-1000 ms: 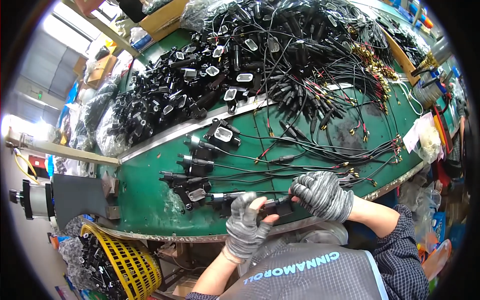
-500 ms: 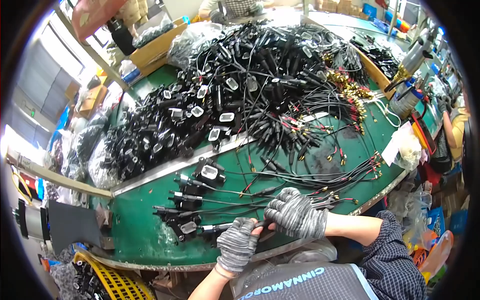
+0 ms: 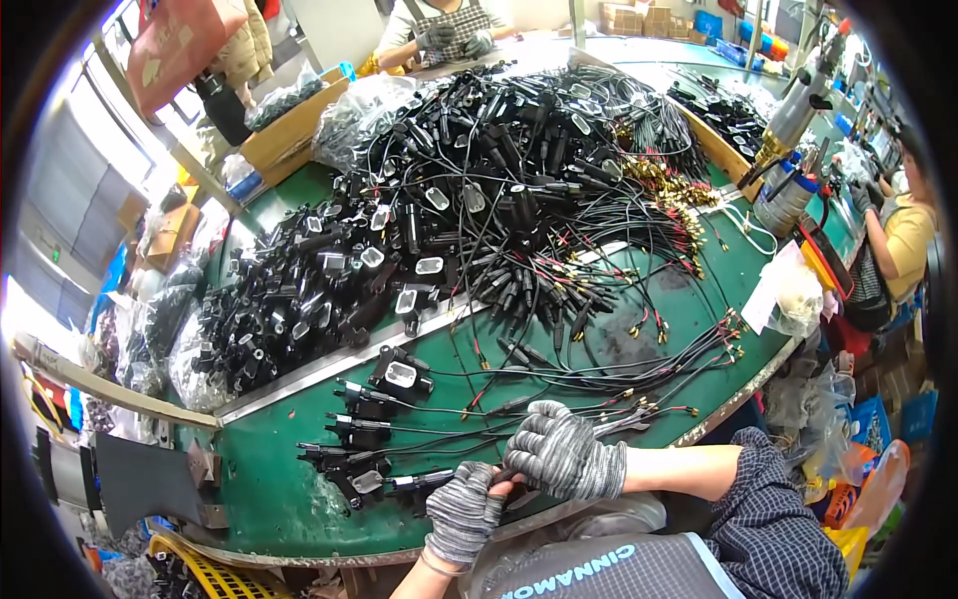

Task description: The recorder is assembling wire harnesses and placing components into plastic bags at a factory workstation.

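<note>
My left hand (image 3: 464,514), in a grey striped glove with bare fingertips, is closed at the near edge of the green table. My right hand (image 3: 564,454), gloved alike, is closed right beside it. Between their fingertips is a short dark stretch of what looks like a black cable (image 3: 504,477), mostly covered by the gloves. A black plastic housing (image 3: 419,480) lies just left of my left hand. Further left, several black housings (image 3: 359,431) rest in a row, their thin black cables (image 3: 449,432) running right past my right hand. Pliers (image 3: 627,420) lie beyond my right wrist.
Beyond a metal strip (image 3: 344,357) rises a large heap of black housings (image 3: 429,215) and cables with red and gold ends (image 3: 664,185). A tool holder (image 3: 783,210) stands at right. A yellow basket (image 3: 215,574) sits below left. Co-workers are at the far side and right.
The view has shifted, so the table sits slightly lower and further left in it. My hands stay together at the dark piece. The far co-worker's gloved hands show more fully.
</note>
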The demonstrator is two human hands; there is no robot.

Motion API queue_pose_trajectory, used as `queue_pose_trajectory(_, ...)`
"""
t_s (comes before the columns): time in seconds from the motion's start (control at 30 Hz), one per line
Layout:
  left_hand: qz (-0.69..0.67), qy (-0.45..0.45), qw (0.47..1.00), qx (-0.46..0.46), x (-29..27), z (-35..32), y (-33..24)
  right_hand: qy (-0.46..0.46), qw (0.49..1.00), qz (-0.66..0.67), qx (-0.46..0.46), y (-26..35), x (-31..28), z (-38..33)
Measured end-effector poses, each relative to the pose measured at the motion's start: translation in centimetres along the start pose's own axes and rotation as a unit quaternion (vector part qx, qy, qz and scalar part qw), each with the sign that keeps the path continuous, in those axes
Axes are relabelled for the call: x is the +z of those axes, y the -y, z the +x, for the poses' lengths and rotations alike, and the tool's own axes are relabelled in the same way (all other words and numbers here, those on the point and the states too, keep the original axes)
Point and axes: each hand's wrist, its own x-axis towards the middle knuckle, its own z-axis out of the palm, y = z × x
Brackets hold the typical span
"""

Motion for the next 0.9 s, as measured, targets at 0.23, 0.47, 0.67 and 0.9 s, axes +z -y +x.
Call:
queue_pose_trajectory(0.23,-0.019,-0.009,1.0,0.013,0.5,-0.1,0.4,0.05,0.999,0.007,-0.006,0.1,-0.7,0.2)
queue_pose_trajectory(0.47,-0.086,0.0,0.996,-0.018,0.4,0.1,-0.4,0.005,0.999,-0.032,-0.015,0.1,-0.3,-0.3)
queue_pose_trajectory(0.67,-0.044,-0.019,0.999,-0.016,0.9,-0.6,-0.4,0.078,0.996,0.046,0.016,-0.1,-1.1,-0.3)
queue_pose_trajectory(0.9,-0.073,-0.024,0.996,-0.042,0.9,-0.2,-0.4,0.088,0.991,0.097,0.038,-0.2,-1.5,0.1)
